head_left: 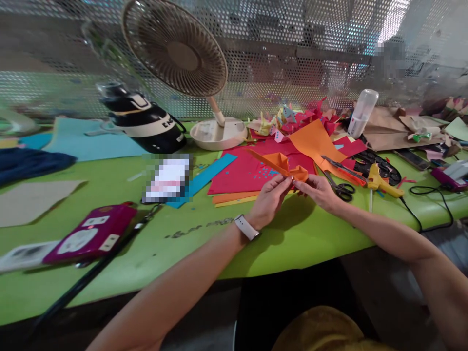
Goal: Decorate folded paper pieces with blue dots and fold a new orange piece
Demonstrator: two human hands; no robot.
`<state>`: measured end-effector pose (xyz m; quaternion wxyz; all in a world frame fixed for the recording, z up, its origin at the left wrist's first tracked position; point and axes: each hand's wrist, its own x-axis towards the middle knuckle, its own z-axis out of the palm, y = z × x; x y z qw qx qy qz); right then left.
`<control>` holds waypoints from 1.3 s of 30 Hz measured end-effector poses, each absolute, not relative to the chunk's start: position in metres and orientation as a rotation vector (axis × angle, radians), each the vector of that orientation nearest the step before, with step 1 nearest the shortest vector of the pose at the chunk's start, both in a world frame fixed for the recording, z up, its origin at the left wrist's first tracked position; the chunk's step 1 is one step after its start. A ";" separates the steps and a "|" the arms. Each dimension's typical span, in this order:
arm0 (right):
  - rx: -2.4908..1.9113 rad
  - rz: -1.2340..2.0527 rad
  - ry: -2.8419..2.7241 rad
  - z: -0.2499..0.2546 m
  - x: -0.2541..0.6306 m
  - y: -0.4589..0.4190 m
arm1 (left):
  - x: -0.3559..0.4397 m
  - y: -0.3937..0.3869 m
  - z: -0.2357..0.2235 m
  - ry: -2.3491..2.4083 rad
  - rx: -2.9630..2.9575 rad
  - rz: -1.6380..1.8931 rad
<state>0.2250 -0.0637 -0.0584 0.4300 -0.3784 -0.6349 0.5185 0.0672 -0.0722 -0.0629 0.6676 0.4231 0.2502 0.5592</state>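
Observation:
A folded orange paper piece (288,168) is held just above the green table (146,253). My left hand (268,200), with a white watch on its wrist, pinches the paper's near edge. From the right, my right hand (320,190) grips the same piece with closed fingers. Under and behind the paper lie red sheets (248,175) and a flat orange sheet (314,141).
A beige desk fan (183,53) stands at the back, a black-and-white bottle (142,122) to its left. Scissors (340,187) and a yellow glue gun (382,183) lie right of my hands. A magenta power strip (91,236) lies left. Folded paper figures (288,119) pile behind.

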 end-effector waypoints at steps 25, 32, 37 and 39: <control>-0.939 1.299 -1.503 -0.052 0.228 -0.060 | 0.060 -0.069 -0.061 0.713 0.822 1.229; -0.952 1.295 -1.540 -0.053 0.233 -0.057 | 0.055 -0.069 -0.058 0.722 0.846 1.163; -0.917 1.204 -1.593 -0.054 0.235 -0.055 | 0.053 -0.069 -0.056 0.738 0.860 1.186; -0.931 1.189 -1.599 -0.054 0.233 -0.056 | 0.054 -0.070 -0.056 0.788 0.948 1.174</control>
